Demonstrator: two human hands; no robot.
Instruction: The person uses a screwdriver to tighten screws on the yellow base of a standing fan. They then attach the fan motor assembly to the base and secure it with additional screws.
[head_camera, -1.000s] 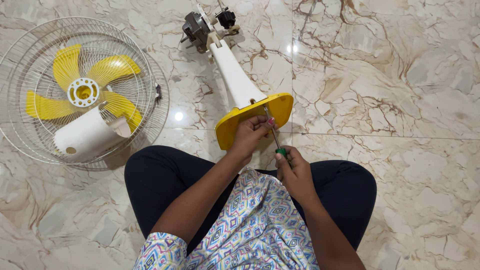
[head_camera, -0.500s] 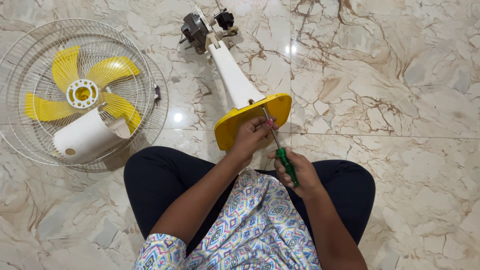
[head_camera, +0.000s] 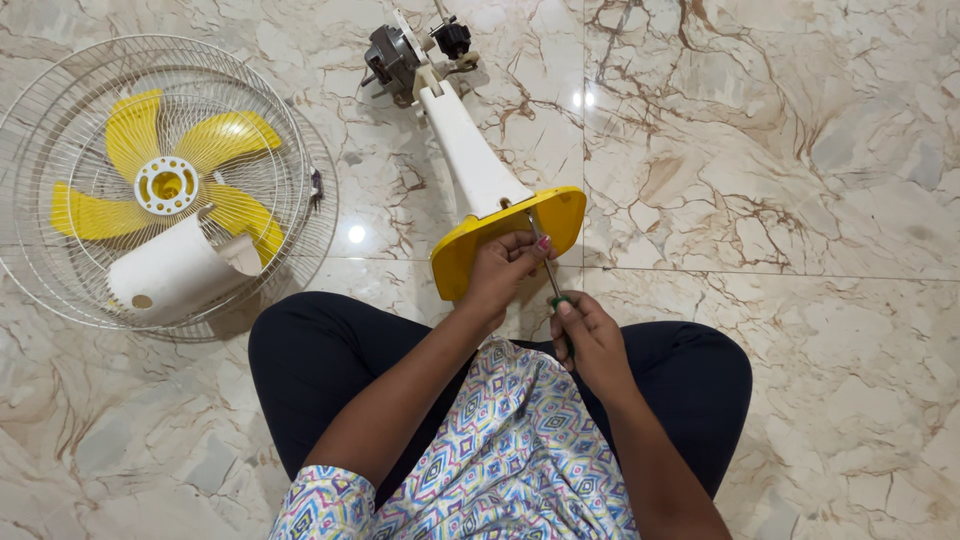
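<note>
I sit cross-legged on a marble floor with a fan stand laid out in front of me. Its yellow base (head_camera: 470, 245) faces me, and a white neck (head_camera: 465, 150) runs away to the bare motor (head_camera: 395, 60). My left hand (head_camera: 500, 270) grips the near edge of the yellow base and pinches the metal shaft of a screwdriver (head_camera: 548, 270). My right hand (head_camera: 588, 340) is wrapped around the screwdriver's green handle, mostly hiding it. The tip meets the base where the white neck joins it.
To the left lies a round wire fan guard (head_camera: 290, 180) with the yellow blade (head_camera: 165, 185) inside it and a white motor cover (head_camera: 175, 270) resting on top. My dark trouser legs (head_camera: 310, 350) fill the near floor.
My right hand turned on the screwdriver: half a second ago the green handle showed along my fingers, now my fist covers it again. The stand and left hand stayed in place.
</note>
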